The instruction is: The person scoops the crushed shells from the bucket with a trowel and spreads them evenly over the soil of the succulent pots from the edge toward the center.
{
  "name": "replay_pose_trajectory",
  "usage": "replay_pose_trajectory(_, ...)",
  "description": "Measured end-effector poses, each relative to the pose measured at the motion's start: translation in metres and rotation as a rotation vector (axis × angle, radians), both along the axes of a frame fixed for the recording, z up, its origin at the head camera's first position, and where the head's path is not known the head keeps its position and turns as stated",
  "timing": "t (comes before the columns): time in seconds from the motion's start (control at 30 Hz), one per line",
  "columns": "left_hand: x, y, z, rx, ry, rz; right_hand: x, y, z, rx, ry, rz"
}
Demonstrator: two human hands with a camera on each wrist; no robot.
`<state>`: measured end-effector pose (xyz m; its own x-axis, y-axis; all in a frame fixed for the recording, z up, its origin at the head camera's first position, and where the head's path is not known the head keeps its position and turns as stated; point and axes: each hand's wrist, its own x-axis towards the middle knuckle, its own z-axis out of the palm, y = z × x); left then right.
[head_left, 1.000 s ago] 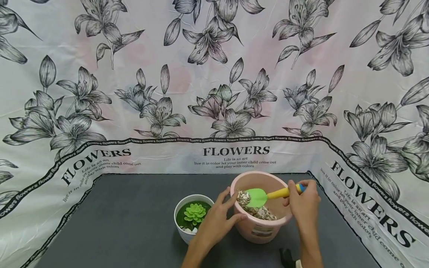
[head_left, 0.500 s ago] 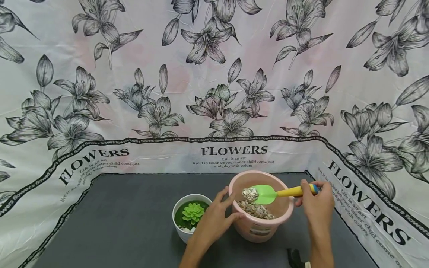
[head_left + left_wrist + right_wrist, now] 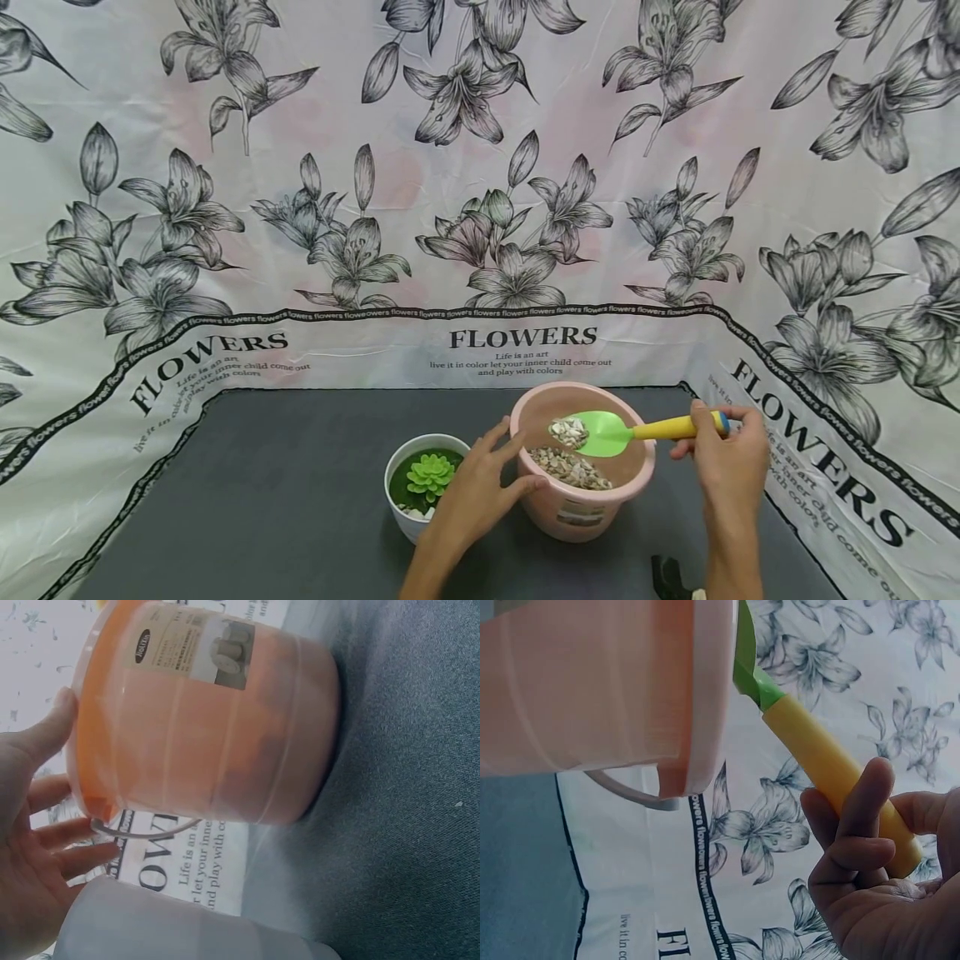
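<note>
My right hand (image 3: 731, 467) grips the yellow handle of a small garden trowel (image 3: 603, 433) near its blue end. Pale pebbles (image 3: 567, 432) sit on the green blade, which is over the opening of a pink bucket (image 3: 581, 518). More pebbles (image 3: 570, 468) cover the bucket's bottom. In the right wrist view, part of the green blade hides behind the rim while the fingers curl round the handle (image 3: 817, 750). My left hand (image 3: 480, 492) rests against the bucket's left rim, thumb to the front and fingers fairly straight, as the left wrist view also shows.
Left of the bucket stands a white pot (image 3: 408, 525) with a green artificial succulent (image 3: 431, 477), partly behind my left forearm. A black object (image 3: 667, 577) lies near my right wrist. Flower-printed cloth (image 3: 525, 250) hangs behind the dark table surface (image 3: 300, 500).
My right hand has moved to the right, lifting the trowel and its load of pebbles off the pile. The left hand has stayed at the bucket's rim.
</note>
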<state>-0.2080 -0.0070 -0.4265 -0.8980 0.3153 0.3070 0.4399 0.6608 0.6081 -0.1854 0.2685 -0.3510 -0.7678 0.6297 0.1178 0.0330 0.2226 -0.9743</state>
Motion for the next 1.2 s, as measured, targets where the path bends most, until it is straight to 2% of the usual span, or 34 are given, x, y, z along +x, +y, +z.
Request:
replay_pose_trajectory(0.27,0.001,-0.005,0.001,0.037,0.005,0.006,0.002,-0.006,0.008,-0.081,0.036,0.041)
replay_pose_trajectory(0.43,0.007,-0.019,0.006,0.085,0.01,0.021,0.001,-0.013,0.013,-0.103,0.079,0.07)
replay_pose_trajectory(0.6,0.012,-0.04,0.01,0.093,-0.028,0.042,-0.001,-0.026,0.014,-0.113,0.113,0.145)
replay_pose_trajectory(0.8,0.015,-0.072,0.011,0.066,-0.026,0.072,-0.006,-0.047,0.01,-0.033,0.091,0.223)
replay_pose_trajectory(1.0,0.019,-0.105,0.012,0.143,-0.084,0.089,-0.01,-0.075,0.007,0.003,0.115,0.305)
replay_pose_trajectory(1.2,0.02,-0.137,0.004,0.176,-0.157,0.066,-0.01,-0.1,0.005,-0.001,0.103,0.359)
